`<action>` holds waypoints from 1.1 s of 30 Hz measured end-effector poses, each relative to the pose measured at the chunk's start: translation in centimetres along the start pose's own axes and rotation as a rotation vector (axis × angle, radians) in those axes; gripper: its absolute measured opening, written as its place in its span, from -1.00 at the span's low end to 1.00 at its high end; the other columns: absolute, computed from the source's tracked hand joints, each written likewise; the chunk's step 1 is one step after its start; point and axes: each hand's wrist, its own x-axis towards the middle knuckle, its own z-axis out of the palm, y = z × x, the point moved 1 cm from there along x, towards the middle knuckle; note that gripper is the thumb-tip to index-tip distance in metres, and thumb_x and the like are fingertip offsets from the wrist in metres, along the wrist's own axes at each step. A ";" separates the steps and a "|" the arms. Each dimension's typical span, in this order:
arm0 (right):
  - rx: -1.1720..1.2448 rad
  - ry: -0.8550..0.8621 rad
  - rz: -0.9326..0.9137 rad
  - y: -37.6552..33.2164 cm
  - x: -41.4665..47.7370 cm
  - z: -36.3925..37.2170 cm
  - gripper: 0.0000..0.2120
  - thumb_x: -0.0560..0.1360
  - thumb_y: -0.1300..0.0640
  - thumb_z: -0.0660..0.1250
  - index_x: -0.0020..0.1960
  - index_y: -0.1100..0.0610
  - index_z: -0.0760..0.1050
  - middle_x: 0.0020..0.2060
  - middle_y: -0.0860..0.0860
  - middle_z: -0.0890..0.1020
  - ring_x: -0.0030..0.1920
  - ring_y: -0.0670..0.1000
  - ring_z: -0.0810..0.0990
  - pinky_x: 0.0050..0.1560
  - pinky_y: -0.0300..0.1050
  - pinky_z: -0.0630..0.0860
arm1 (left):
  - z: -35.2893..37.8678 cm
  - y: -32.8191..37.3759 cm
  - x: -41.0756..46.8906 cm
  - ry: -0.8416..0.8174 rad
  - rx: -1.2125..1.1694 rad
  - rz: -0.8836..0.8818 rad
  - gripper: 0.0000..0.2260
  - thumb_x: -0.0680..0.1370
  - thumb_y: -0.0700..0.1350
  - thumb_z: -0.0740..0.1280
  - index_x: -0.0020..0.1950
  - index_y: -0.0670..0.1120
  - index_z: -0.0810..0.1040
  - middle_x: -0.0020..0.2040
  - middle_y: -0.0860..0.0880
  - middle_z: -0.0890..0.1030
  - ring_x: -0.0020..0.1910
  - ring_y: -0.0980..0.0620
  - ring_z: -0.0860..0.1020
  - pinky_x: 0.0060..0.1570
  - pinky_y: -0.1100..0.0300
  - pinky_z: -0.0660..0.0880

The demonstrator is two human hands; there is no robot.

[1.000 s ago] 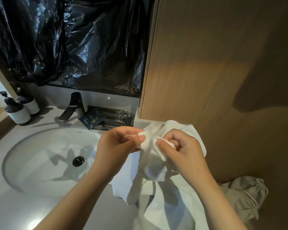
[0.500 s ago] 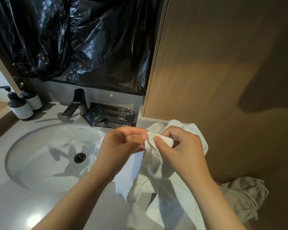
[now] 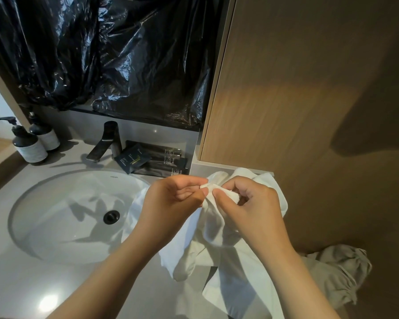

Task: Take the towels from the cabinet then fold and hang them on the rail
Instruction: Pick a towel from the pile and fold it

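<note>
Grey countertop (image 3: 83, 284) carried the slack of the white towel (image 3: 237, 293), which hung bunched over its front edge. Left hand (image 3: 171, 203) and right hand (image 3: 253, 210) each pinched its top hem between thumb and curled fingers (likely seeking corners, to fold it square).

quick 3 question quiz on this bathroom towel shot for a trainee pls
1. True or false: the left hand and the right hand both pinch the white towel.
2. Where do the pump bottles stand? A: left of the tap in the picture. B: right of it. C: down in the basin.
3. Fill in: the crinkled sheet above the tap is ____ plastic.

Key: 1 true. 2 A. 3 black.
</note>
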 end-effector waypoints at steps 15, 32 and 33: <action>-0.001 -0.083 -0.023 1.4 0.3 -0.9 -0.84 0.49 0.06 0.43 -0.25 -0.05 0.56 -0.43 -0.18 0.52 -0.39 -0.12 0.43 -0.35 -0.36 0.33 | 0.0 0.8 1.3 0.068 0.138 0.159 -0.83 0.47 -0.25 0.42 -0.09 0.03 0.67 -0.26 0.16 0.68 -0.29 0.22 0.63 -0.27 0.46 0.49; -0.038 -0.219 0.015 7.6 1.0 -5.0 -0.62 0.51 -0.23 0.32 -0.35 -0.01 0.40 -0.46 0.03 0.55 -0.43 0.00 0.49 -0.38 -0.16 0.38 | -5.7 0.9 9.3 0.290 -0.001 0.093 -0.76 0.52 -0.32 0.26 0.09 -0.11 0.62 -0.42 0.21 0.58 -0.43 0.30 0.49 -0.38 0.46 0.40; 0.000 -0.229 0.017 7.8 0.9 -4.8 -0.61 0.51 -0.24 0.31 -0.35 -0.02 0.39 -0.46 0.01 0.56 -0.43 -0.04 0.52 -0.37 -0.19 0.39 | -6.0 1.0 9.6 0.285 0.017 0.106 -0.76 0.51 -0.31 0.27 0.09 -0.10 0.63 -0.43 0.23 0.56 -0.44 0.30 0.48 -0.39 0.47 0.39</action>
